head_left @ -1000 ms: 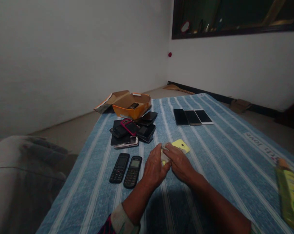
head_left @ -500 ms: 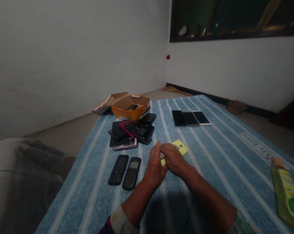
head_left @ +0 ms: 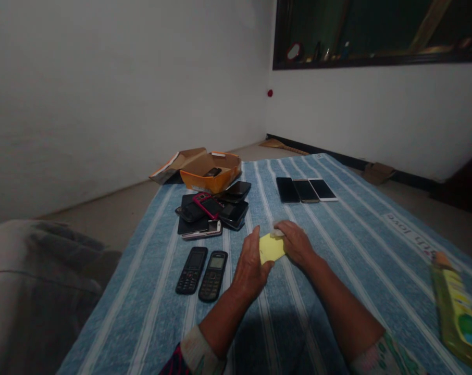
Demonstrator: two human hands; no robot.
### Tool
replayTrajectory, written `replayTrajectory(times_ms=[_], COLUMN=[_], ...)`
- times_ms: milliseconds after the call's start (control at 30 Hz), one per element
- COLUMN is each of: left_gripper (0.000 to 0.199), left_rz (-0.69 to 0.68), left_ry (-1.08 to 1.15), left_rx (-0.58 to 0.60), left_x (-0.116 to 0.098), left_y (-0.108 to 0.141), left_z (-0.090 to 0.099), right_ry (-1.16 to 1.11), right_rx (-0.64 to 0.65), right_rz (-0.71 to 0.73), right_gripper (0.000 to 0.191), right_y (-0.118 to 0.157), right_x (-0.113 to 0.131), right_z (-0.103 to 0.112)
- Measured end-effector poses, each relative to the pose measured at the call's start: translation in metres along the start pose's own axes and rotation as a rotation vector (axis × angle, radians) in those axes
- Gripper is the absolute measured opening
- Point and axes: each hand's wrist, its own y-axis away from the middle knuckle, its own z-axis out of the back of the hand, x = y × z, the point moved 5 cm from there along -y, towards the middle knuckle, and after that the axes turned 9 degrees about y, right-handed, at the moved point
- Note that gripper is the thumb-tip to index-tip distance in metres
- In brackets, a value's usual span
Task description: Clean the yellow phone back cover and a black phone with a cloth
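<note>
My left hand (head_left: 247, 268) grips the left end of a yellow mobile phone (head_left: 271, 250), thumb along its near edge and fingers on the far side. Over the phone's right end, the fingers of my right hand (head_left: 298, 245) are curled round a pale, thin cloth (head_left: 277, 232) that touches the yellow surface. The phone's right end is hidden behind that hand. To the left of my left hand, two black keypad phones, one (head_left: 191, 271) and another (head_left: 213, 276), lie side by side on the striped blue cloth (head_left: 142, 291).
Beyond the keypad phones is a heap of phones (head_left: 208, 205). An open orange box (head_left: 205, 182) with a phone inside stands behind it. Three smartphones (head_left: 307, 191) lie in a row at the far right. A bottle of yellowish liquid (head_left: 450, 307) is at the right edge.
My right hand and the cloth have slid right along the yellow phone, uncovering its middle. The end with the camera hole is now covered. My left hand keeps its grip.
</note>
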Motion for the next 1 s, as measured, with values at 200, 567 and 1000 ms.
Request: replayTrajectory(times_ms=[200, 567, 1000], left_gripper=[0.094, 0.093, 0.088], left_rz=[0.0, -0.062, -0.126], left_ry=[-0.001, -0.004, -0.029], left_rx=[-0.001, -0.038, -0.077], left_x=[-0.001, 0.001, -0.002], left_y=[0.0, 0.002, 0.005], left_z=[0.0, -0.001, -0.003], right_ry=[0.069, 0.122, -0.003], right_rx=[-0.025, 0.086, -0.062], right_rz=[-0.105, 0.165, -0.156], right_gripper=[0.043, 0.026, 0.04], right_y=[0.002, 0.0, -0.013], right_x=[-0.011, 0.056, -0.014], right_z=[0.002, -0.013, -0.002])
